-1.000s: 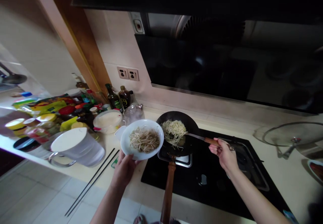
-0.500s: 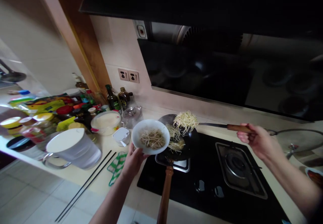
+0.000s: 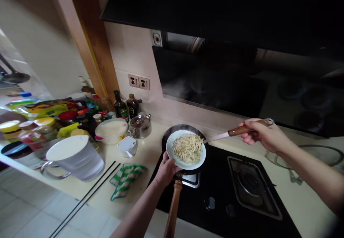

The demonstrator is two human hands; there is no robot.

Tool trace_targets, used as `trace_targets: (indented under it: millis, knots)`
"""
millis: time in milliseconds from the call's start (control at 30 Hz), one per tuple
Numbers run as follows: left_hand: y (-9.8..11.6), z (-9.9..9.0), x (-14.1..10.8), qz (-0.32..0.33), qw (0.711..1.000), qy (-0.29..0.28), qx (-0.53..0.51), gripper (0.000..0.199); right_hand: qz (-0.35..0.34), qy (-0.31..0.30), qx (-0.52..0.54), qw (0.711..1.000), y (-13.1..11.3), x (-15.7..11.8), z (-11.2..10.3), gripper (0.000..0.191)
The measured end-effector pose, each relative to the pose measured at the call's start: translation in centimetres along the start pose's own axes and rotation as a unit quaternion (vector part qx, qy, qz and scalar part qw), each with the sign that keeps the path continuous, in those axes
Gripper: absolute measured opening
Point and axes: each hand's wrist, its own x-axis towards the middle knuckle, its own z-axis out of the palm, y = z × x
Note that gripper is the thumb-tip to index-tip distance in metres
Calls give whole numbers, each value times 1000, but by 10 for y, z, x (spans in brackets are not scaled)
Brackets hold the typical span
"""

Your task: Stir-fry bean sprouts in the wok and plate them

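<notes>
Left hand [image 3: 166,170] low at the near side of the pan area, under a white plate [image 3: 179,163]. Its fingers [image 3: 172,167] spread and bent upward against the underside of the plate, with firm hold of it. On the plate, a heap of pale shredded food [image 3: 187,148], in thin strands, the exact kind too small to tell. Plate just above a black wok [image 3: 172,137], hiding nearly all of the inside from this view, with only a dark curved rim showing behind. Touching or apart between plate and wok: not possible to tell.

Right hand [image 3: 262,136] out to the right, at the height of the wok rim, its fingers [image 3: 248,132] closed around the wooden handle of a metal spatula [image 3: 216,136]. Far end of the spatula hidden behind the plate.

Wok on a black glass gas hob [image 3: 228,209], its long wooden handle [image 3: 173,209] pointing toward the person. Second burner [image 3: 248,180] to the right, with nothing on it.

Left of the wok on the desk [image 3: 150,166], a small white container [image 3: 127,145], a steel pot [image 3: 140,126], a green and white cloth [image 3: 126,181], black chopsticks [image 3: 86,191] and a large white-lidded pitcher [image 3: 75,159]. Bottles [image 3: 120,106] against the wall, under a double socket [image 3: 138,82].
</notes>
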Motion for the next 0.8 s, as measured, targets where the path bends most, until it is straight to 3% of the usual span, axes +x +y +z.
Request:
trace_targets:
  millis: [100, 267, 367, 433, 500, 600, 667, 800]
  knots:
    - [-3, -1, -2, 3, 1000, -6, -9, 50, 56, -109, -51, 991, -25, 9, 9, 20]
    - [-2, -4, -5, 8, 1000, 0, -13, 49, -23, -168, -182, 969, -80, 16, 31, 20]
    - [1, -6, -6, 8, 1000, 6, -18, 49, -109, -193, -260, 940, -96, -2, 49, 20]
    - [3, -8, -6, 9, 1000, 3, -27, 52, -210, -237, -312, 896, -92, -27, 61, 17]
    - [5, -12, -6, 14, 999, 0, -36, 56, -330, -277, -355, 830, -80, -56, 72, 15]
    - [8, -19, -7, 21, 999, -5, -42, 58, -450, -261, -400, 755, -57, -95, 77, 21]
    - [12, -23, -7, 26, 999, -6, -44, 59, -480, -215, -408, 746, -44, -108, 71, 26]
    - [20, -28, -10, 27, 999, -5, -39, 60, -483, -129, -368, 784, -17, -109, 51, 34]
